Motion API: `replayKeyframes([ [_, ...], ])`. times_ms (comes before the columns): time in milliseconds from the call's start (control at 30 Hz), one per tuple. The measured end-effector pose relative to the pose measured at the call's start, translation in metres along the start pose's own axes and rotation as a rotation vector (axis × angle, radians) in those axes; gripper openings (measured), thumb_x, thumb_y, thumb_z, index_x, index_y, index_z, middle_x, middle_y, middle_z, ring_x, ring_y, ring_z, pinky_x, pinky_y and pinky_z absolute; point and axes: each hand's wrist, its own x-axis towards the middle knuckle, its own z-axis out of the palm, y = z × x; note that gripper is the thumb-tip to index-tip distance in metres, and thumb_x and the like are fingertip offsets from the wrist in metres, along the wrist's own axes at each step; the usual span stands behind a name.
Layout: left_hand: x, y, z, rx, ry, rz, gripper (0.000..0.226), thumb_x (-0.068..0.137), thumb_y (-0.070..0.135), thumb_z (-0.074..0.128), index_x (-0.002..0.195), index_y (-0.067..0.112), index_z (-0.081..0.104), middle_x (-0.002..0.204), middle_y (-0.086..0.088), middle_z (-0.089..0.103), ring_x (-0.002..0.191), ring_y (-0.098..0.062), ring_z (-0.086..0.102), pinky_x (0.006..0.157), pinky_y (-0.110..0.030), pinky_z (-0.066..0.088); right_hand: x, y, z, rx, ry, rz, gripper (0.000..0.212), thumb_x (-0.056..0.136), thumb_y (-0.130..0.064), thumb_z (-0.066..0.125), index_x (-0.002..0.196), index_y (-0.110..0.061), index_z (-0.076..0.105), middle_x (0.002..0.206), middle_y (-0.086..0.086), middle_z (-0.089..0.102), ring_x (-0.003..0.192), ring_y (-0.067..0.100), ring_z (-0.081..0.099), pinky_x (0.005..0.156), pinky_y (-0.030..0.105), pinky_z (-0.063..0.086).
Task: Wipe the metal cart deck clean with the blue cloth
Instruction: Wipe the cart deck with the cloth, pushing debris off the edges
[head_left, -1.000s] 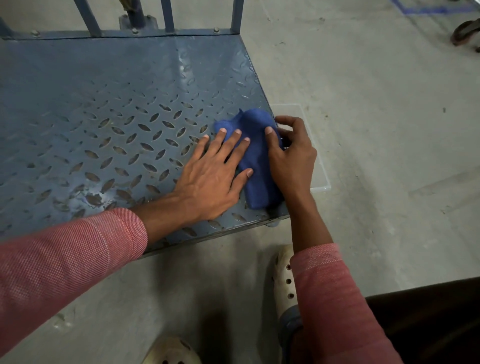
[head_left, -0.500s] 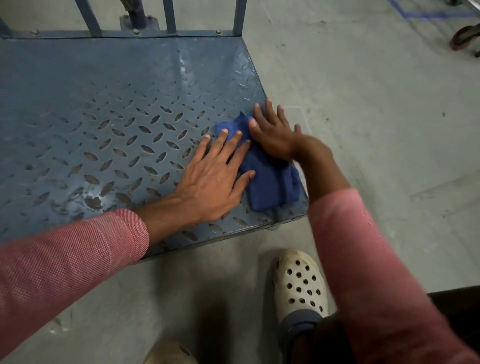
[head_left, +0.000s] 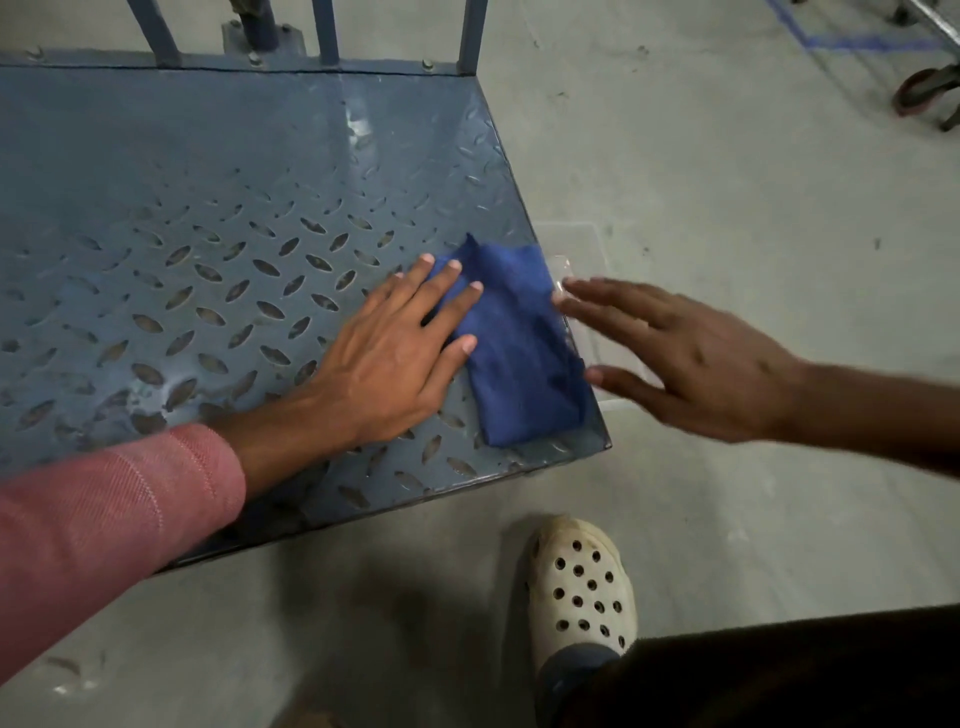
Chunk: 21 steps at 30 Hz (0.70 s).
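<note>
The blue cloth (head_left: 519, 343) lies folded on the near right corner of the blue-grey tread-plate cart deck (head_left: 234, 208). My left hand (head_left: 395, 358) rests flat on the deck, fingers spread, with its fingertips pressing on the cloth's left edge. My right hand (head_left: 691, 353) hovers just right of the cloth, past the deck's edge, blurred, fingers spread and holding nothing.
A clear plastic tray (head_left: 587, 249) lies on the concrete floor beside the deck's right edge, partly under my right hand. Upright rail bars (head_left: 470, 36) stand along the deck's far edge. My white clog (head_left: 582, 587) is in front of the cart. A caster wheel (head_left: 924, 88) shows at far right.
My right hand has come off the cloth and swung out to the right, beyond the deck's edge. My left hand and the cloth have stayed in place.
</note>
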Motion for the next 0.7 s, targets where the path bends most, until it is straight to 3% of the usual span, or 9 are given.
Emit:
replayKeyframes([
  [133,-0.003,-0.008,-0.006,0.105,0.052,0.215,0.057,0.104,0.025,0.042,0.159,0.009,0.040,0.166,-0.025,0.032,0.156,-0.043,0.026,0.124,-0.057,0.030,-0.011,-0.035,0.035,0.115,0.146,0.011,0.059,0.102,-0.052,0.044,0.155,-0.031,0.029,0.164,0.000,0.025,0.150,0.020,0.028,0.108,0.045,0.046],
  [267,0.001,-0.020,-0.012,0.169,0.002,0.371,0.087,0.078,-0.002,0.057,0.162,0.011,0.035,0.168,-0.023,0.027,0.156,-0.046,0.023,0.121,-0.056,0.038,-0.008,-0.066,0.059,0.151,0.281,0.016,0.057,0.101,-0.049,0.050,0.153,-0.028,0.037,0.163,0.003,0.027,0.152,0.022,0.022,0.112,0.046,0.042],
  [400,0.013,-0.029,-0.010,0.214,-0.063,0.470,0.096,0.077,-0.008,0.053,0.165,0.017,0.025,0.170,-0.020,0.021,0.157,-0.045,0.019,0.126,-0.055,0.027,-0.002,-0.071,0.066,0.099,0.304,0.060,0.052,0.103,-0.046,0.048,0.150,-0.027,0.041,0.163,0.006,0.026,0.153,0.026,0.019,0.113,0.045,0.038],
  [567,0.030,-0.035,-0.011,0.280,-0.152,0.495,0.104,0.079,-0.008,0.057,0.167,0.027,0.014,0.174,-0.016,0.011,0.158,-0.044,0.015,0.126,-0.056,0.027,0.002,-0.074,0.082,0.118,0.277,0.115,0.051,0.104,-0.048,0.045,0.150,-0.026,0.043,0.163,0.006,0.027,0.153,0.026,0.016,0.114,0.046,0.037],
  [700,0.039,-0.031,-0.013,0.280,-0.111,0.539,0.111,0.077,-0.010,0.071,0.163,0.034,0.016,0.169,-0.020,0.027,0.148,-0.051,0.037,0.117,-0.059,0.040,0.005,-0.078,0.086,0.151,0.314,0.114,0.049,0.103,-0.046,0.050,0.146,-0.021,0.050,0.160,0.013,0.031,0.153,0.032,0.018,0.117,0.048,0.033],
])
